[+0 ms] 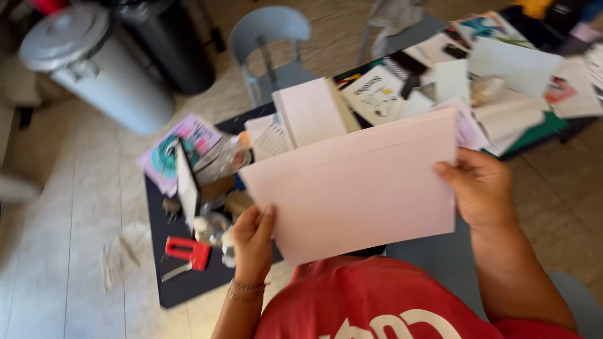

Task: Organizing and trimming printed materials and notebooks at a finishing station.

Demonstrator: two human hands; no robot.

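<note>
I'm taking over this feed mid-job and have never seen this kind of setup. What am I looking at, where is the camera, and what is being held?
There is no machine here: a person works with bare hands, and the single camera sits on their head, looking down. The left hand and right hand each grip an edge of a pale pink sheet of card. Below is a dark table crowded with papers, a white notebook and a red tool. On the floor behind stand a grey chair and a grey lidded bin.
</note>
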